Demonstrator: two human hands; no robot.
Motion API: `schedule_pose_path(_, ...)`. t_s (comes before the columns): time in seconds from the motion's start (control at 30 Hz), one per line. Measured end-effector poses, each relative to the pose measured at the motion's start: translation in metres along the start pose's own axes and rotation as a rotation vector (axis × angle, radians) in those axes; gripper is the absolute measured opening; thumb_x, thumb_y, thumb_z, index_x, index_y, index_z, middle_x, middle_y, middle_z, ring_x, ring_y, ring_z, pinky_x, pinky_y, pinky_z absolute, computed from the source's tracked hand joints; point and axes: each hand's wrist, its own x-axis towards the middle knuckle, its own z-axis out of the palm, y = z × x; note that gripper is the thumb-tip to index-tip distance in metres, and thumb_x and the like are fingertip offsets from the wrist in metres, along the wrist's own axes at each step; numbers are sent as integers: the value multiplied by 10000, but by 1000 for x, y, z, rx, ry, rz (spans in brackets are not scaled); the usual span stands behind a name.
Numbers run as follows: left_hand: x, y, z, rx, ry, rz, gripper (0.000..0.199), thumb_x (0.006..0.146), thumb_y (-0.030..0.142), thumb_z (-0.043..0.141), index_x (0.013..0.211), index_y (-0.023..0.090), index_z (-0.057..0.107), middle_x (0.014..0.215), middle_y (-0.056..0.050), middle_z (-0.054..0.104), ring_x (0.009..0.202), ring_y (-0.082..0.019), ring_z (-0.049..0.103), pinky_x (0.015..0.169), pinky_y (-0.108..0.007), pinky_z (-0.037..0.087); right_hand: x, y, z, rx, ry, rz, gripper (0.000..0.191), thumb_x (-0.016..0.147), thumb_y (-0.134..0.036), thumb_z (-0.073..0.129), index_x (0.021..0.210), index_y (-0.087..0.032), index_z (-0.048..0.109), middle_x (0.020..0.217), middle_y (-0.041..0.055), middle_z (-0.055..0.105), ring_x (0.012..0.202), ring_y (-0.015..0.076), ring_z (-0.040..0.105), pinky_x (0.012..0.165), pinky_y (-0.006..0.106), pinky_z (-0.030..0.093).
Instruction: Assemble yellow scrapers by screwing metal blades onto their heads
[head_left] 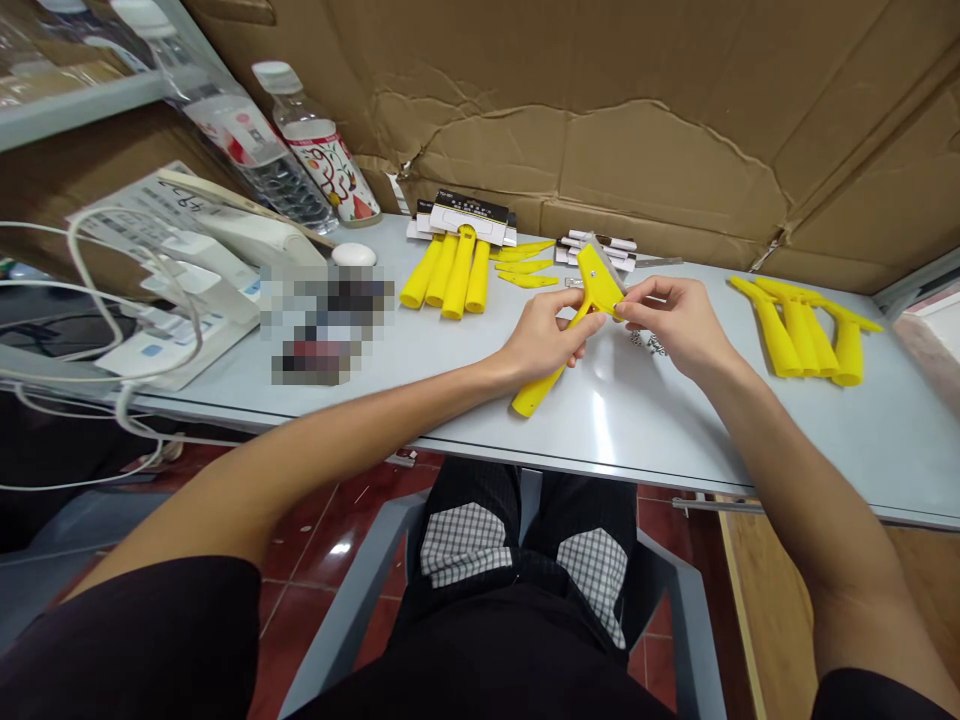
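Gripping a yellow plastic scraper handle (598,277) between left hand (544,338) and right hand (679,325), fingers curled nearly shut from both sides for a steady hold, just above the pale tabletop (420,365); spare yellow handles (454,272) lying parallel within easy reach.

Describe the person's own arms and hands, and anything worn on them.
Both arms are bare below dark short sleeves, which show at the bottom of the view. The left hand and right hand wear no gloves, and no watch or rings are visible.
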Motion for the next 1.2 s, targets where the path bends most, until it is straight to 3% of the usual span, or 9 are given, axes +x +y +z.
schedule_pose_path(0.23, 4, -3, -1, 31, -20, -53, 108, 1001, 263, 680, 1018, 157, 685, 939, -26, 692, 545, -65, 612, 450, -205, 499, 3, 4, -1, 150, -1, 61, 514, 560, -360, 1062, 841, -232, 651, 859, -11, 700, 762, 177, 726, 657, 324, 587)
schedule_pose_path(0.33, 12, -9, -8, 135, -16, -73, 174, 984, 301, 692, 1077, 154, 703, 1047, -58, 717, 532, -83, 632, 453, -238, 493, 6, 9, -2, 226, -32, 114, 582, 511, -387, 1092, 855, -234, 647, 853, -16, 683, 770, 181, 740, 669, 329, 611)
schedule_pose_path(0.43, 18, -13, -18, 286, 44, -19, 492, 913, 370, 790, 1343, 183, 639, 1141, -79, 726, 530, -96, 630, 510, -264, 499, 8, 15, -2, 256, -48, 167, 629, 481, -427, 1105, 844, -240, 627, 814, -15, 684, 756, 190, 748, 677, 345, 630)
schedule_pose_path(0.53, 19, -12, -25, 469, 44, 118, 784, 863, 346, 841, 1560, 229, 501, 1054, -52, 743, 678, -157, 679, 710, -300, 549, 10, 20, 0, 263, -61, 194, 663, 463, -461, 1107, 844, -245, 608, 802, -20, 690, 719, 190, 747, 705, 379, 656)
schedule_pose_path(0.63, 16, -11, -28, 667, -26, 281, 616, 915, 271, 759, 1512, 258, 605, 1081, -69, 759, 930, -236, 714, 913, -368, 535, 10, 24, 2, 277, -76, 185, 673, 465, -475, 1107, 849, -244, 605, 810, -23, 704, 700, 186, 752, 737, 394, 670)
schedule_pose_path(0.73, 14, -12, -28, 794, -85, 351, 377, 996, 221, 629, 1344, 277, 760, 1166, -97, 757, 1071, -271, 693, 984, -412, 503, 11, 28, 0, 282, -98, 159, 650, 500, -489, 1102, 867, -247, 623, 818, -21, 722, 727, 196, 770, 755, 390, 667)
schedule_pose_path(0.97, 7, -7, -25, 872, -128, 333, 431, 998, 203, 629, 1384, 348, 756, 1231, -104, 734, 1066, -280, 677, 932, -407, 503, 10, 27, -6, 256, -111, 147, 596, 592, -517, 1076, 888, -244, 637, 843, -10, 755, 741, 196, 784, 721, 347, 631)
schedule_pose_path(1.1, 2, -1, -22, 977, -79, 257, 513, 965, 102, 602, 1367, 381, 756, 1235, -114, 736, 995, -290, 691, 867, -414, 500, 7, 20, -3, 270, -108, 107, 582, 600, -560, 1062, 866, -247, 650, 808, -6, 742, 788, 208, 782, 792, 386, 667)
schedule_pose_path(1.2, 3, 2, -25, 915, -39, 244, 491, 948, 77, 610, 1326, 346, 771, 1220, -122, 750, 1012, -297, 700, 863, -411, 512, 6, 10, -5, 246, -111, 51, 557, 672, -657, 996, 865, -256, 660, 825, 14, 742, 821, 225, 787, 823, 427, 683)
